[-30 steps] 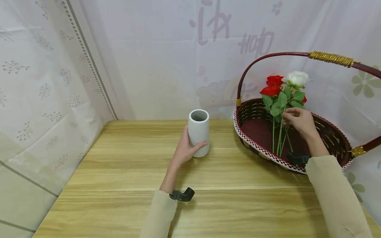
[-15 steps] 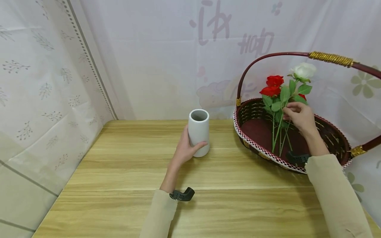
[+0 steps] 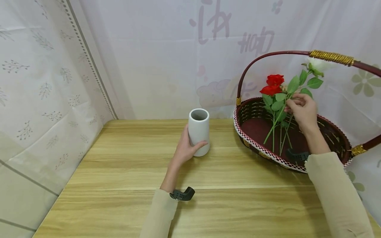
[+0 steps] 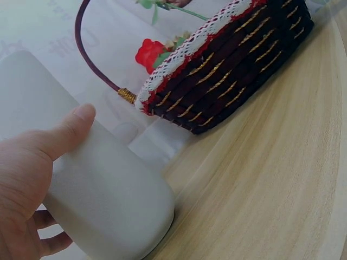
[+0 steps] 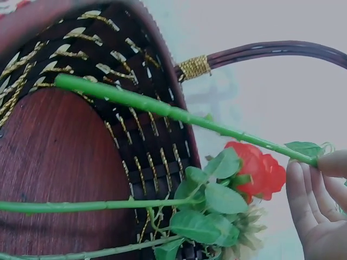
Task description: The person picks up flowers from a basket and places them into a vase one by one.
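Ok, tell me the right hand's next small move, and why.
Probably raise the white rose clear of the basket: the right hand pinches its stem, whose lower end appears over the basket's interior. Meanwhile the left hand holds the white vase upright on the table, its mouth uncovered.

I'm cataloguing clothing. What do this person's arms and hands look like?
The left sleeve and right sleeve are long, plain and beige. Past the cuffs, the left wristband and right wristband are dark with small holes. The left hand and right hand are bare, without gloves.
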The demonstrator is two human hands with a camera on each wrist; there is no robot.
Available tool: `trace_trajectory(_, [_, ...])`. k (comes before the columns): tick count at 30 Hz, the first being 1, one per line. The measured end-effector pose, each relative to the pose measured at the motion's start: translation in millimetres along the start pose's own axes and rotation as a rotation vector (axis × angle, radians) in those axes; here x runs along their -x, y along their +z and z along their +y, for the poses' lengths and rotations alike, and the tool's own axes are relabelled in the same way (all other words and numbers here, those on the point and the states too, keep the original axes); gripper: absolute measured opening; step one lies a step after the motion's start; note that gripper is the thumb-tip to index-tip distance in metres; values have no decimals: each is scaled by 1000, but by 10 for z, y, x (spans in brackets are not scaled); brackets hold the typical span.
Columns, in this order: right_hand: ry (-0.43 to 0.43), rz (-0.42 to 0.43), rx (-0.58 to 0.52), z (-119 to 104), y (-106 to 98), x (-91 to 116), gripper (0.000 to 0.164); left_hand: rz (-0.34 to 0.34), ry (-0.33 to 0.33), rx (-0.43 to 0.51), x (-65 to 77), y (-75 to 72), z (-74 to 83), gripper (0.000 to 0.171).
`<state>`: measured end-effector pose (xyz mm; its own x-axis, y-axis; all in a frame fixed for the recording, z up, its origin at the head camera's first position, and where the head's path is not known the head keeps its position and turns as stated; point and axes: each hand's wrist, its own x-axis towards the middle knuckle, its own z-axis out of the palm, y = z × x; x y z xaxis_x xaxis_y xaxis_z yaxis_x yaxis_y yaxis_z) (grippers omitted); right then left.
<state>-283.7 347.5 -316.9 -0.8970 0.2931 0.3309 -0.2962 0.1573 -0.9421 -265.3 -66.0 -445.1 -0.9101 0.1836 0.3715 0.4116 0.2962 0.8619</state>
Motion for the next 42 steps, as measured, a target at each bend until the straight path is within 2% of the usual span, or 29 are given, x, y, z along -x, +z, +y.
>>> trace_trajectory(10, [-45,19,-126,-96,94,17,24,-7,-13,-13,9,-9,-4,96])
trace_trajectory(17, [-76,41,-188,-177,157,34,24,-4,-8,-21,10,-8,-2,97])
trace_trajectory(23, [-74,25,-213,-234,212,71,23,-4,-2,-20,7,-8,-8,97])
trace_trajectory(33, [-71,-23,-211,-254,314,173,21,-1,0,-4,7,-6,-8,98])
trace_trajectory(42, [-79,-78,-144,-244,400,326,22,-1,11,-2,0,1,-3,97])
